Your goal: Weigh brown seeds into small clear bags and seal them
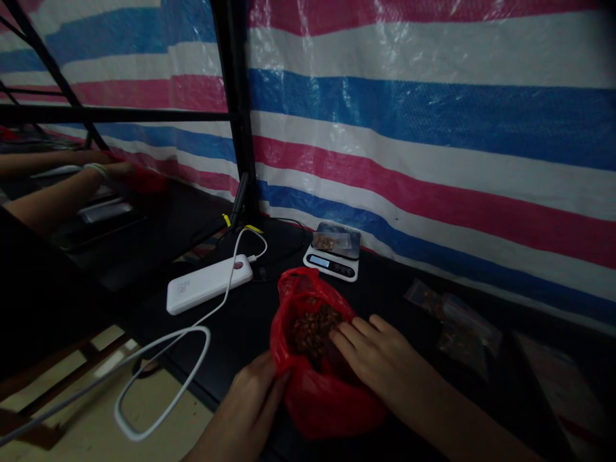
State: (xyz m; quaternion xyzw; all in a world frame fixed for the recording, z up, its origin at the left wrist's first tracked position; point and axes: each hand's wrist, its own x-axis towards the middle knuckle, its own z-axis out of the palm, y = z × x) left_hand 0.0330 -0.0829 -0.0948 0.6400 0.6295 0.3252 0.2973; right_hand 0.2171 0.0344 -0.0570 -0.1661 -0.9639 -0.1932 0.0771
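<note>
A red plastic bag stands with its mouth spread on the black table in front of me. Small brown seed-like pieces lie inside it. My left hand pinches the bag's left rim between thumb and fingers. On the opposite side, my right hand curls its fingers over the right rim, fingertips close to the brown pieces; its thumb is hidden. Behind the bag sits a white digital scale with a lit display. On its plate rests a small clear bag of brown pieces.
Several small clear zip bags lie to the right. At the left are a white power bank and its looping white cable. A black metal post stands before a striped plastic sheet. Another person's arms reach over the neighbouring table.
</note>
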